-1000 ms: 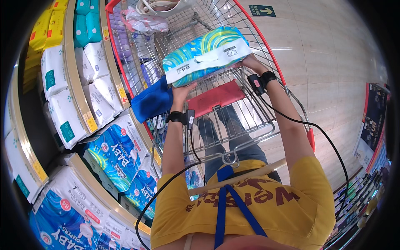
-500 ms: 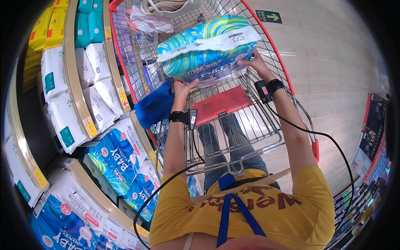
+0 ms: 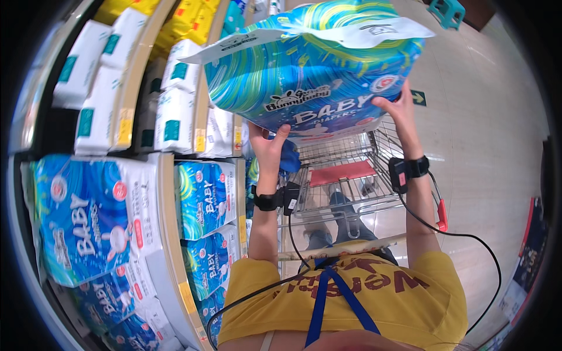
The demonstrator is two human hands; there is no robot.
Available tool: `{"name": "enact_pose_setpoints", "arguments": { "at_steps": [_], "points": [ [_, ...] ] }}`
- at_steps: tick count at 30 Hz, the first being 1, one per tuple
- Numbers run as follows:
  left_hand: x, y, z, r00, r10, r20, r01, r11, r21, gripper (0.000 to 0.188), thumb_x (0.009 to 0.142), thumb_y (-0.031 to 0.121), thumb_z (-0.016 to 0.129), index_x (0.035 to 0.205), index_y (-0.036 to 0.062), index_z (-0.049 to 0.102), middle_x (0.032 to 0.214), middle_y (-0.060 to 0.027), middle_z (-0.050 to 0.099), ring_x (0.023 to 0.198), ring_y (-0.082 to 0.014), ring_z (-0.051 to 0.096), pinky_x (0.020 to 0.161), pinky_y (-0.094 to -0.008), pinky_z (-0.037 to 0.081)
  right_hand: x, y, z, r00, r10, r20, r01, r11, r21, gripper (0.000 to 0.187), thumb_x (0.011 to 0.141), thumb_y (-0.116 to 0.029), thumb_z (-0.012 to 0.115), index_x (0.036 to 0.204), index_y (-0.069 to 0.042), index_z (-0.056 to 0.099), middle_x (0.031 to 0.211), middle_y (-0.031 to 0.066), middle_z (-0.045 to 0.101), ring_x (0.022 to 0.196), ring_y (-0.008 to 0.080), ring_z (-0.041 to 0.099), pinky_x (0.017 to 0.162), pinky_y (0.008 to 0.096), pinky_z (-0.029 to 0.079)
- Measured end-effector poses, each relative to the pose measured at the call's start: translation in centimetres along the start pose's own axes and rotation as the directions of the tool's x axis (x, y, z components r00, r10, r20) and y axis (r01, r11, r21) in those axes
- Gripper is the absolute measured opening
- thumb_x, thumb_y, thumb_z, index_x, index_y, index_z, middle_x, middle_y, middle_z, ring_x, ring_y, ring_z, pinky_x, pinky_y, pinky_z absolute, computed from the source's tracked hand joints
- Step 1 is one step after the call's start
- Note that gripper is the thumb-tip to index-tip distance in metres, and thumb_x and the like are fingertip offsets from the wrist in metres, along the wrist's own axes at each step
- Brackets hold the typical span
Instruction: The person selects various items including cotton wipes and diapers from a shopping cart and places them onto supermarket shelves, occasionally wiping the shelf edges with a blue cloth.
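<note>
Between my two hands I hold a large blue pack of diapers (image 3: pixel 252 88), patterned with green and yellow swirls and topped by a white sealed edge. My left hand (image 3: pixel 268 146) grips its lower left corner, thumb on the front and the other fingers hidden behind. My right hand (image 3: pixel 400 111) clasps its right side, thumb also on the front. The pack is raised above the shopping cart (image 3: pixel 377 202) and hides much of the basket. Each wrist carries a black strapped device with a cable.
At left, shelves hold similar blue diaper packs (image 3: pixel 82 219), white packs with teal labels (image 3: pixel 175 120) and yellow packs (image 3: pixel 186 23). A red flap (image 3: pixel 342 172) lies on the cart's seat. Tiled floor (image 3: pixel 486 134) runs along the right, with a teal stool (image 3: pixel 447 13) farther off.
Both hands have lifted the diaper pack up out of the cart, and it looks larger and closer. The view has turned toward the shelves, showing more of them.
</note>
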State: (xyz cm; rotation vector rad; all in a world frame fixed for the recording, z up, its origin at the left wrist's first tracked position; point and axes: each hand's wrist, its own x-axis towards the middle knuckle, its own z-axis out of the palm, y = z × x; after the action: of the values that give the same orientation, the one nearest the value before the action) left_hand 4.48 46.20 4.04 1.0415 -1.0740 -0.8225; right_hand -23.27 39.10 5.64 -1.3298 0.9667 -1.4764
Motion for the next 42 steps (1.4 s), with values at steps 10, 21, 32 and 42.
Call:
{"name": "enact_pose_setpoints", "arguments": {
  "at_steps": [10,21,32,42],
  "points": [
    [-13.2,18.9,-8.6,0.856,0.37,-0.36,-0.3,0.924,0.237,0.065,0.072,0.016,0.078,0.124,-0.0022,0.044,0.117,-0.0118,0.053,0.107,-0.021,0.052,0.096,-0.0346,0.038,-7.6,-15.7,11.1,0.95,-0.278,0.142,0.252,0.951,0.179,0.07,0.056,-0.007,0.074,0.12,-0.002,0.047,0.104,0.0066,0.06,0.096,0.0186,0.057,0.087,0.031,0.046],
    [-38.1,31.0,-23.4,0.498,0.623,-0.603,-0.201,0.759,0.619,0.07,0.079,0.033,0.076,0.128,0.0013,0.037,0.117,-0.0087,0.049,0.106,-0.0187,0.049,0.095,-0.0333,0.037,-25.4,-21.7,31.6,0.795,-0.344,0.499,0.141,0.906,0.4,0.043,0.06,-0.007,0.078,0.098,0.002,0.058,0.081,0.0056,0.064,0.07,0.0154,0.06,0.064,0.0276,0.049],
    [-44.5,34.9,-33.1,0.191,0.794,-0.577,-0.054,0.595,0.802,0.095,0.081,0.047,0.07,0.145,0.0013,0.018,0.134,-0.0146,0.04,0.118,-0.0219,0.043,0.101,-0.033,0.032,-32.9,-22.9,48.2,0.406,-0.511,0.758,-0.209,0.755,0.621,0.096,0.064,-0.031,0.086,0.138,-0.004,0.031,0.126,0.0089,0.046,0.117,0.0199,0.045,0.101,0.0329,0.034],
    [-41.1,34.8,-40.0,0.29,0.797,-0.53,0.188,0.496,0.848,0.122,0.062,0.025,0.088,0.147,-0.0004,0.004,0.144,-0.0219,0.026,0.131,-0.0282,0.031,0.109,-0.037,0.025,-35.1,-21.7,54.3,0.399,-0.636,0.661,0.304,0.771,0.559,0.119,0.056,-0.019,0.088,0.147,-0.006,0.013,0.142,0.0204,0.029,0.133,0.0355,0.03,0.11,0.0414,0.026]
  ]
}}
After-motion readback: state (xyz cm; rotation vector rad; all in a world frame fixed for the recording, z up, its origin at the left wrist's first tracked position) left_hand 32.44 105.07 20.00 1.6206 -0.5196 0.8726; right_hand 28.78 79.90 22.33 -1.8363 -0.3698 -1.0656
